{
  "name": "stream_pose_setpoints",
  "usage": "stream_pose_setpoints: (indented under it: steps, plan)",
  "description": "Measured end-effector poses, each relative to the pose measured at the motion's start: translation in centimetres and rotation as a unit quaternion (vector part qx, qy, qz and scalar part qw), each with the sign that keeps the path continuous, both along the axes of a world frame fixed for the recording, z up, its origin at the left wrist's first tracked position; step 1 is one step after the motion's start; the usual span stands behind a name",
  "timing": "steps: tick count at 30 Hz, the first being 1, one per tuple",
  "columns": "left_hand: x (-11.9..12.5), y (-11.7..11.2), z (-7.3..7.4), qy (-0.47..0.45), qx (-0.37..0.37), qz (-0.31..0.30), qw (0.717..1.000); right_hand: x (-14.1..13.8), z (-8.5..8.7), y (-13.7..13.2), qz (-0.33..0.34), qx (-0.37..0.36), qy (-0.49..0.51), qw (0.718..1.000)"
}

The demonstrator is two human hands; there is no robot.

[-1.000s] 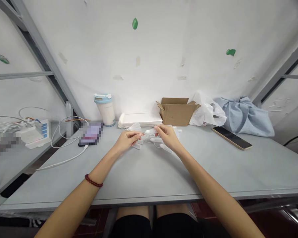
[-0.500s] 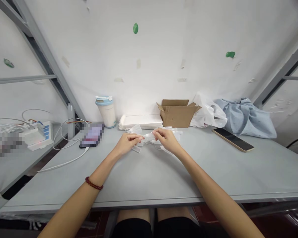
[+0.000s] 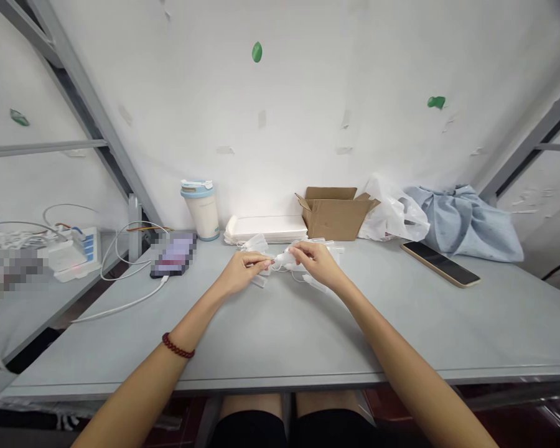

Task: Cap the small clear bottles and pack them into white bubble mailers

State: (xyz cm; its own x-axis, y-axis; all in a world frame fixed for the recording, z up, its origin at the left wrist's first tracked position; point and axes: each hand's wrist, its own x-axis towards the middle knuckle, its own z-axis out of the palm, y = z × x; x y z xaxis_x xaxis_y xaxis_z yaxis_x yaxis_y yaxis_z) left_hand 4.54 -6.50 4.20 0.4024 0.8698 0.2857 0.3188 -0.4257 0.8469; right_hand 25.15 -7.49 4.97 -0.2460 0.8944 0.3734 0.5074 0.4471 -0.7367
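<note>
My left hand (image 3: 242, 271) is pinched, thumb against forefinger, at the left of a loose cluster of translucent white pieces. What lies between its fingertips is too small to make out. Facing it, my right hand (image 3: 318, 264) pinches the end of a small white translucent piece (image 3: 285, 259) that points toward the left fingertips. Around both hands lie similar clear, tube-like pieces (image 3: 256, 243) with thin white strings or loops. One such clear piece (image 3: 315, 284) rests just under the right hand. The fingers hide part of the cluster.
Behind the hands are a stack of white trays (image 3: 268, 229) and an open cardboard box (image 3: 335, 219). A blue-lidded cup (image 3: 203, 213) and a charging phone (image 3: 175, 255) stand left. A white plastic bag (image 3: 389, 211), blue cloth bundle (image 3: 471, 224) and second phone (image 3: 441, 264) lie right.
Both hands stay pinched near each other with hardly any movement. The small white piece by the right fingers has shifted slightly, and the whole view has moved a little.
</note>
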Motion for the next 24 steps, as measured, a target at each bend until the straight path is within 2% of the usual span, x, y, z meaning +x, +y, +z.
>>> stream_pose_setpoints:
  steps: [12,19,24]
  plan:
    - [0.11,-0.11,-0.37,0.013,0.011,0.011,1.0,-0.8,-0.82,-0.08,0.003,0.009,0.008,1.0]
    - [-0.03,0.18,-0.27,-0.009,-0.021,0.047,0.999,-0.54,-0.28,-0.09,-0.016,0.003,0.026,1.0]
    - [0.35,-0.05,-0.13,-0.022,-0.017,0.047,0.999,-0.25,0.06,-0.13,-0.014,-0.001,0.03,0.999]
